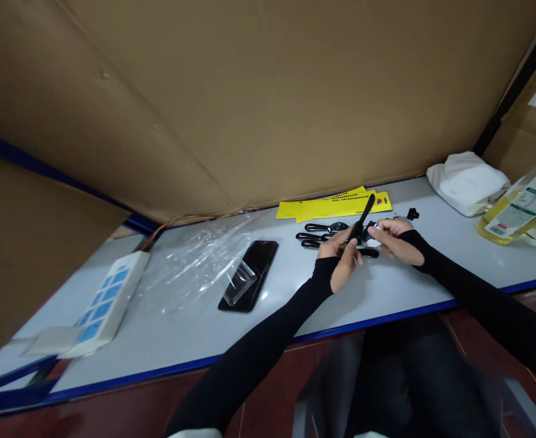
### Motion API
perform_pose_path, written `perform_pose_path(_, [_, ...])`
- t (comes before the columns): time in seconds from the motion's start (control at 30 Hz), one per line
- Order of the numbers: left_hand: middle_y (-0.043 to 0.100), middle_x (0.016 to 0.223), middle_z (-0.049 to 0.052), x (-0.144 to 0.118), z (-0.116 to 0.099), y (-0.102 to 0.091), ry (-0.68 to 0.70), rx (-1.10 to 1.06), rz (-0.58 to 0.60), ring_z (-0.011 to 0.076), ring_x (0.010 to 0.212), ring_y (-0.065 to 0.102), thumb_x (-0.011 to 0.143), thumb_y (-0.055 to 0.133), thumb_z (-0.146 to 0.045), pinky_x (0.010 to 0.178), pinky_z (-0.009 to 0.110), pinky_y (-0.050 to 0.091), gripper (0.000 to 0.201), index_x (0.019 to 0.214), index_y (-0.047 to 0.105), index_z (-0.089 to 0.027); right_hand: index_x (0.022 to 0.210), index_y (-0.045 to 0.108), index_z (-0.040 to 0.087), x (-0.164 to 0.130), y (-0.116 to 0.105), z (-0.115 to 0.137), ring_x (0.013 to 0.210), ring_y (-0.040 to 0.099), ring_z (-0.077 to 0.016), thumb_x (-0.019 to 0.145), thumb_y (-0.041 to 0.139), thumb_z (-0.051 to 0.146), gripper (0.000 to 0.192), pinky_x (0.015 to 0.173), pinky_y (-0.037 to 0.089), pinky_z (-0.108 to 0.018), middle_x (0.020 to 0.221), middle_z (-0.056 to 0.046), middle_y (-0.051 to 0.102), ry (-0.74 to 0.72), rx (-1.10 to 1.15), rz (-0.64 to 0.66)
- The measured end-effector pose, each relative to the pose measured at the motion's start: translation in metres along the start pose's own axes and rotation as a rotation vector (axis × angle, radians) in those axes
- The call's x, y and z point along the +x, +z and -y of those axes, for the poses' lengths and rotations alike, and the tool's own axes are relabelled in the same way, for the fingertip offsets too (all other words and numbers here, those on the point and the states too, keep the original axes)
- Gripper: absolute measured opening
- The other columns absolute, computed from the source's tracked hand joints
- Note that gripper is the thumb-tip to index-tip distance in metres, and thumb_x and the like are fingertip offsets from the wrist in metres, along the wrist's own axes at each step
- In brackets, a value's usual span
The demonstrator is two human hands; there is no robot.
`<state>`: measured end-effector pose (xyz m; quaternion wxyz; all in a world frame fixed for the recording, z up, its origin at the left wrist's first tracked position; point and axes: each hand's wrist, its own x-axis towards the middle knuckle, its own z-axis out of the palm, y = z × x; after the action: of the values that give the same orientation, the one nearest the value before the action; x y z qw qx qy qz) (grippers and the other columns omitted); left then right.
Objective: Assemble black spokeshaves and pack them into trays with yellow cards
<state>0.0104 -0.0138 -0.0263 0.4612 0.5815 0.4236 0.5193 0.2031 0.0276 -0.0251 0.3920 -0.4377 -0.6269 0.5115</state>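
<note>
My left hand (339, 263) is closed around a black spokeshave (367, 208), one handle of which slants up and away above the table. Close on its right, my right hand (395, 240) pinches a small flat pale piece (373, 242) against the middle of the tool; the fingers partly hide it. More black spokeshaves (316, 227) lie side by side on the table behind and under my hands. Beyond them lie overlapping yellow cards (313, 210) printed with woodworking tool lettering. A small black part (412, 214) rests just past my right hand.
Left of my hands lies a black phone (261, 261) with a clear plastic piece (240, 283) on it, beside crumpled clear film (190, 261). A white power strip (112, 304) is farther left. At right are a white cloth bundle (466, 182) and a bottle of yellow liquid (518, 210).
</note>
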Motion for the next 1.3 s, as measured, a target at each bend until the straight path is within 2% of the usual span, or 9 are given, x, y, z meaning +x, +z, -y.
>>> perform_pose_path(0.07, [0.077, 0.115, 0.015, 0.006, -0.003, -0.008, 0.018, 0.090, -0.031, 0.0123, 0.051, 0.064, 0.099, 0.061, -0.052, 0.038, 0.025, 0.040, 0.049, 0.130, 0.077, -0.017, 0.067, 0.041, 0.025, 0.003, -0.008, -0.001, 0.042, 0.034, -0.0102, 0.088, 0.067, 0.075, 0.060, 0.047, 0.025, -0.026, 0.047, 0.007, 0.041, -0.023, -0.068, -0.087])
perform_pose_path(0.13, [0.077, 0.119, 0.013, 0.012, -0.006, -0.021, 0.049, 0.260, -0.021, 0.0153, 0.059, 0.071, 0.102, 0.056, -0.046, 0.043, 0.025, 0.047, 0.044, 0.129, 0.076, -0.018, 0.066, 0.041, 0.025, 0.007, -0.017, -0.005, 0.047, 0.034, -0.0111, 0.091, 0.065, 0.070, 0.057, 0.051, 0.027, -0.027, 0.051, 0.006, 0.041, -0.085, -0.243, -0.252])
perform_pose_path(0.23, [0.081, 0.101, 0.006, 0.022, -0.007, -0.040, 0.136, 0.623, 0.109, 0.0221, 0.084, 0.078, 0.102, 0.052, -0.030, 0.073, 0.030, 0.061, 0.035, 0.124, 0.077, -0.021, 0.064, 0.040, 0.024, 0.014, -0.031, -0.010, 0.053, 0.031, -0.0127, 0.096, 0.061, 0.053, 0.048, 0.058, 0.028, -0.029, 0.054, 0.004, 0.040, -0.151, -0.588, -0.478])
perform_pose_path(0.3, [0.081, 0.107, 0.005, 0.025, -0.006, -0.048, 0.215, 0.826, 0.179, 0.0250, 0.104, 0.076, 0.100, 0.052, -0.022, 0.094, 0.035, 0.060, 0.033, 0.120, 0.077, -0.024, 0.063, 0.038, 0.024, 0.018, -0.040, -0.012, 0.053, 0.031, -0.0136, 0.096, 0.060, 0.043, 0.044, 0.060, 0.028, -0.030, 0.054, 0.004, 0.041, -0.116, -0.757, -0.542])
perform_pose_path(0.37, [0.078, 0.115, 0.007, 0.026, -0.003, -0.051, 0.287, 0.940, 0.227, 0.0268, 0.114, 0.072, 0.098, 0.053, -0.020, 0.103, 0.038, 0.057, 0.031, 0.117, 0.078, -0.022, 0.062, 0.038, 0.024, 0.021, -0.049, -0.012, 0.053, 0.032, -0.0145, 0.094, 0.060, 0.041, 0.043, 0.060, 0.027, -0.031, 0.053, 0.003, 0.044, -0.044, -0.847, -0.540])
perform_pose_path(0.47, [0.073, 0.111, 0.012, 0.024, 0.002, -0.053, 0.350, 0.972, 0.316, 0.0275, 0.108, 0.069, 0.098, 0.054, -0.020, 0.097, 0.040, 0.058, 0.029, 0.113, 0.079, -0.018, 0.060, 0.039, 0.024, 0.027, -0.059, -0.012, 0.054, 0.037, -0.0158, 0.094, 0.061, 0.042, 0.045, 0.061, 0.028, -0.031, 0.053, 0.002, 0.047, 0.036, -0.915, -0.492])
perform_pose_path(0.67, [0.070, 0.107, 0.011, 0.030, 0.007, -0.059, 0.336, 0.974, 0.457, 0.0259, 0.103, 0.069, 0.097, 0.056, -0.019, 0.094, 0.039, 0.058, 0.028, 0.111, 0.080, -0.022, 0.059, 0.043, 0.024, 0.033, -0.066, -0.021, 0.056, 0.041, -0.0161, 0.095, 0.062, 0.043, 0.045, 0.061, 0.032, -0.031, 0.055, 0.001, 0.051, 0.111, -0.944, -0.393])
perform_pose_path(1.03, [0.073, 0.100, 0.006, 0.040, 0.012, -0.065, 0.273, 1.008, 0.517, 0.0183, 0.077, 0.065, 0.087, 0.068, -0.013, 0.082, 0.032, 0.057, 0.021, 0.099, 0.080, -0.023, 0.073, 0.054, 0.024, 0.029, -0.066, -0.021, 0.067, 0.056, -0.0215, 0.098, 0.058, 0.047, 0.034, 0.066, 0.039, -0.033, 0.072, -0.005, 0.065, 0.201, -1.108, -0.368])
perform_pose_path(1.3, [0.074, 0.094, 0.004, 0.040, 0.011, -0.066, 0.270, 1.011, 0.497, 0.0169, 0.073, 0.063, 0.084, 0.072, -0.015, 0.077, 0.031, 0.055, 0.020, 0.102, 0.080, -0.021, 0.100, 0.065, 0.020, 0.028, -0.065, -0.025, 0.085, 0.067, -0.0272, 0.099, 0.062, 0.046, 0.026, 0.074, 0.046, -0.035, 0.091, -0.010, 0.073, 0.213, -1.166, -0.399])
